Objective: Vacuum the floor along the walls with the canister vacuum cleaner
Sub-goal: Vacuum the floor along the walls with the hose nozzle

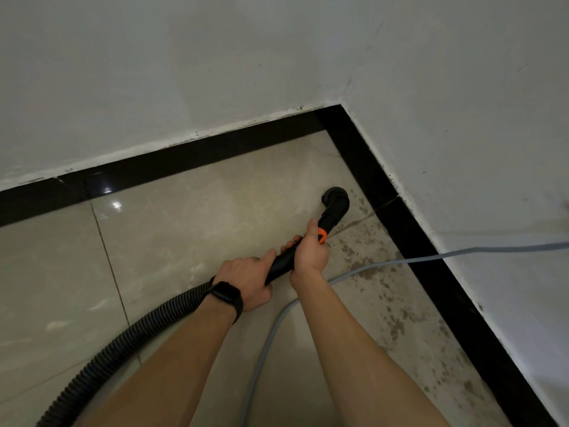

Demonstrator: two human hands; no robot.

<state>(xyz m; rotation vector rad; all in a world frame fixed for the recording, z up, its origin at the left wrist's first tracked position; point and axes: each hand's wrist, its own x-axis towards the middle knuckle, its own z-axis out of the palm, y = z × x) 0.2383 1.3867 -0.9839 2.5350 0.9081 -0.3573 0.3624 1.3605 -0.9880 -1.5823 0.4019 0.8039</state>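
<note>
gripping the wand [284,261], both hands near the corner.

The person's left hand [248,277] and right hand [311,254] are both bare, and so are both forearms as far back as the frame's lower edge. Just behind the left hand's fingers and knuckles, at the wrist, sits a black watch [226,294]. It has a dark, glossy, rounded-rectangular face and a broad matte black strap that wraps round the wrist.
</note>
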